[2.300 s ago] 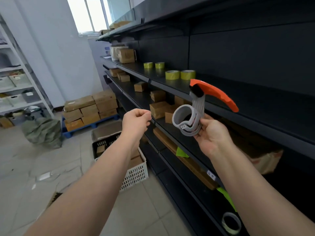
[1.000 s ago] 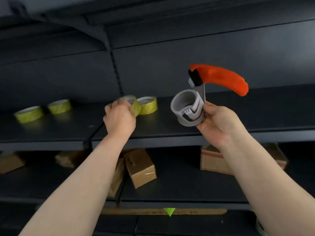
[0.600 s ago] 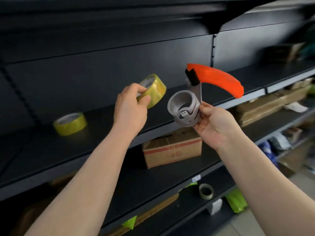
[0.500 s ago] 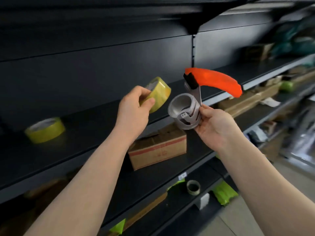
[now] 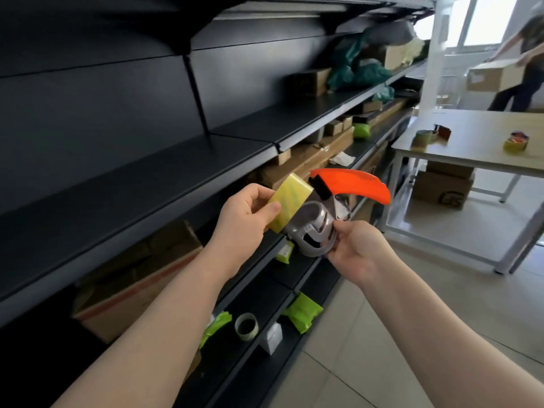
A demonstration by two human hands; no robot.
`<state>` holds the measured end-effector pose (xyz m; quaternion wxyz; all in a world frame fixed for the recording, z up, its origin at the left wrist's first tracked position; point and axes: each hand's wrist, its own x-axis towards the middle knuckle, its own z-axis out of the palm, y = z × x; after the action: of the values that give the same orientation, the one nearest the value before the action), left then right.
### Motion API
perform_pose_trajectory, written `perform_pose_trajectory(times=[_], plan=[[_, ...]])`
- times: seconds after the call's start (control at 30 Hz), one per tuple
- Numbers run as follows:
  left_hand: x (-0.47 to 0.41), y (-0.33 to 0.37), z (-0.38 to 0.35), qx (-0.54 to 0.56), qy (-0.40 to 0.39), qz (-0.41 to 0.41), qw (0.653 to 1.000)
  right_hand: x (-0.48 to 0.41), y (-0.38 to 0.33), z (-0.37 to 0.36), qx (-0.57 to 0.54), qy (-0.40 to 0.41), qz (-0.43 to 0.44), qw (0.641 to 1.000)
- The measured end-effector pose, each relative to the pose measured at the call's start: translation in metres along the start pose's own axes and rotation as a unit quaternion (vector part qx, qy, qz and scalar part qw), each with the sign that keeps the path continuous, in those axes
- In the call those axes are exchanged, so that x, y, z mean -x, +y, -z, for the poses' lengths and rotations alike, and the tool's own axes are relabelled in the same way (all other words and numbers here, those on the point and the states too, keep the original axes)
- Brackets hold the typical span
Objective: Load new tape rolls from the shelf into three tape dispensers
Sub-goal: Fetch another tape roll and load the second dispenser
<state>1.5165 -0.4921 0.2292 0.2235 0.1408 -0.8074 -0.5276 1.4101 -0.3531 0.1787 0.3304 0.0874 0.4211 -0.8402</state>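
Tape roll (image 5: pixel 290 206) touches dispenser (image 5: pixel 318 231) beside dark shelving (image 5: pixel 147 178), above tiled floor (image 5: pixel 368 348).

Yellow tape roll (image 5: pixel 84 201) touches grey, orange-handled dispenser (image 5: pixel 316 228).

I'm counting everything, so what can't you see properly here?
Head view.
Hole of the tape roll: hidden by the left hand and dispenser.
Fingertips of the right hand: behind the dispenser.
Things on the table: too small, blurred.
Far person: cut off by the frame edge.

Cardboard box (image 5: pixel 435 187) under table (image 5: pixel 471 136), dark logo roughly "GS" on its side (blurred)
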Motion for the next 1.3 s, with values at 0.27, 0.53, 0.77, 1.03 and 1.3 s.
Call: perform_pose_trajectory(times=[0.27,0.53,0.77,1.03,1.3], plan=[[-0.047,0.004,-0.112,-0.034,-0.046,-0.062,0.996,-0.043,-0.072,0.077,-0.016,0.07,0.004,0.997],[-0.079,0.008,-0.205,-0.173,-0.104,-0.268,0.942,-0.063,-0.134,0.144,-0.093,0.086,0.024,0.992],[-0.129,-0.002,-0.264,-0.135,-0.146,-0.272,0.942,-0.089,-0.172,0.191,-0.102,0.096,0.066,0.988],[-0.224,-0.012,-0.331,-0.042,-0.211,-0.246,0.945,-0.158,-0.233,0.212,-0.104,0.143,0.147,0.973],[-0.337,-0.024,-0.389,-0.115,-0.236,-0.402,0.877,-0.233,-0.291,0.21,-0.147,0.171,0.162,0.961]])
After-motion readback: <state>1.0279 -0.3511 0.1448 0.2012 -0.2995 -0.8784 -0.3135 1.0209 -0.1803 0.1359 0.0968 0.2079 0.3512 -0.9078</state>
